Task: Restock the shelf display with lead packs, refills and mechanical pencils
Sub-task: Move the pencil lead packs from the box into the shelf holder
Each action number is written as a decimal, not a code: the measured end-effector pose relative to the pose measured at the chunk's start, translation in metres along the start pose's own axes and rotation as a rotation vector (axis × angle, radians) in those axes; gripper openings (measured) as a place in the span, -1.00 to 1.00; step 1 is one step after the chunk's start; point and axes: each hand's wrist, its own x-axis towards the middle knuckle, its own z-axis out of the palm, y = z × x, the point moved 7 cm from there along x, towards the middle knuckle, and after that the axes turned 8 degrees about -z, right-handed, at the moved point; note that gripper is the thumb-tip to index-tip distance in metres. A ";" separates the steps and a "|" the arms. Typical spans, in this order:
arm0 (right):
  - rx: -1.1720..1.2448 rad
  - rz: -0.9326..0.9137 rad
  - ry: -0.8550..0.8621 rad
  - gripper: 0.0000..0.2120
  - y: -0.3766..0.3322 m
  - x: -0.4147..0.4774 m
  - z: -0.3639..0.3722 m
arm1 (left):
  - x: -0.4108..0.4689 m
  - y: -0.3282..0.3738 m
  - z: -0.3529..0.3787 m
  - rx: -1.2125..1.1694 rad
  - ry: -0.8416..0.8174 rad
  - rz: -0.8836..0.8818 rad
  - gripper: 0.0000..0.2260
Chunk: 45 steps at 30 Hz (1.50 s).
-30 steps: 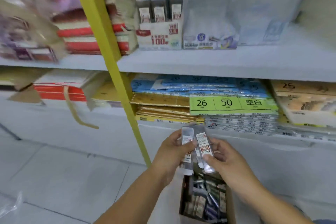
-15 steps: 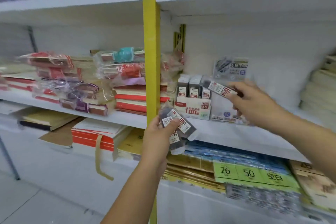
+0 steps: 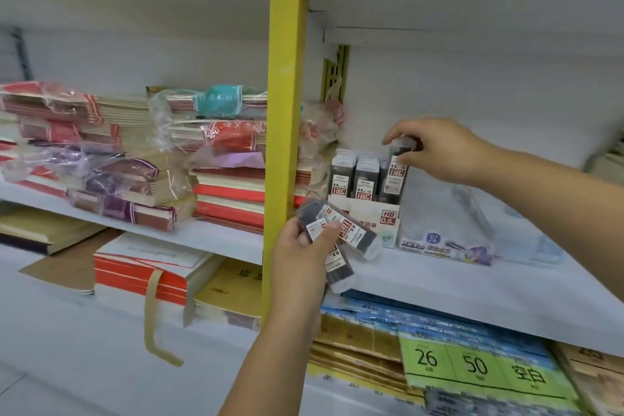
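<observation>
A lead pack (image 3: pixel 394 179) now stands upright in the right-hand slot of the display box (image 3: pixel 366 213), its foot down inside. Half a second ago I held it tilted in the air above that slot. My right hand (image 3: pixel 435 152) pinches its top between thumb and fingertips. I judge this pack nearly seated, needing only to be let go. My left hand (image 3: pixel 304 248) grips the spare packs (image 3: pixel 356 235), fanned, low in front of the box, as before; they likely go in next. The box sits on the white shelf (image 3: pixel 439 287), just right of a yellow post (image 3: pixel 283 111).
</observation>
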 end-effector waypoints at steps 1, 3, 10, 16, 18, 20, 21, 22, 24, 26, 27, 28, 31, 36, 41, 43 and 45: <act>-0.024 -0.012 -0.018 -0.70 0.001 0.003 0.005 | 0.000 0.000 0.000 0.004 0.000 0.003 -0.84; -0.053 -0.008 -0.035 -0.69 0.003 0.005 0.016 | 0.000 0.000 0.000 0.004 -0.002 0.006 -0.83; -0.040 0.050 0.174 -0.63 0.007 -0.026 0.031 | -0.003 0.001 0.004 -0.024 -0.032 -0.024 -0.83; 0.534 0.113 0.173 -0.84 -0.032 -0.086 0.038 | -0.009 0.005 0.014 -0.117 -0.104 -0.034 -0.67; 0.809 0.205 0.081 -0.79 -0.043 -0.099 0.057 | -0.012 0.005 0.021 -0.147 -0.144 -0.033 -0.62; 0.948 0.283 0.118 -0.80 -0.043 -0.103 0.062 | -0.016 0.006 0.029 -0.169 -0.176 -0.024 -0.63; 0.966 0.308 0.150 -0.81 -0.040 -0.103 0.058 | -0.018 0.007 0.031 -0.171 -0.176 -0.014 -0.65; 0.954 0.319 0.190 -0.81 -0.035 -0.102 0.052 | -0.018 0.007 0.031 -0.156 -0.160 -0.001 -0.68; 0.825 0.296 0.290 -0.80 -0.020 -0.097 0.029 | -0.016 0.007 0.026 -0.098 -0.100 0.024 -0.79; 0.636 0.217 0.384 -0.77 -0.008 -0.087 0.001 | -0.013 0.005 0.021 -0.061 -0.052 0.021 -0.85; 0.508 0.160 0.401 -0.76 -0.006 -0.082 -0.011 | -0.012 0.003 0.020 -0.051 -0.045 0.013 -0.85; 0.377 0.104 0.394 -0.75 -0.006 -0.076 -0.020 | -0.011 0.002 0.019 -0.048 -0.045 0.003 -0.85; 0.166 0.008 0.326 -0.73 -0.006 -0.059 -0.029 | -0.007 0.000 0.021 -0.097 -0.072 -0.032 -0.90; -0.017 -0.083 0.223 -0.79 -0.012 -0.033 -0.019 | -0.008 0.002 0.024 -0.137 -0.105 -0.061 -0.85; -0.009 -0.029 0.138 -0.85 -0.002 -0.014 0.005 | -0.013 0.009 0.024 -0.114 -0.116 -0.027 -0.84; -0.049 0.008 0.133 -0.87 0.006 -0.012 0.017 | -0.013 0.012 0.021 -0.076 -0.104 0.003 -0.86; -0.070 0.047 0.166 -0.81 0.014 -0.015 0.025 | -0.011 0.013 0.018 -0.051 -0.091 0.011 -0.87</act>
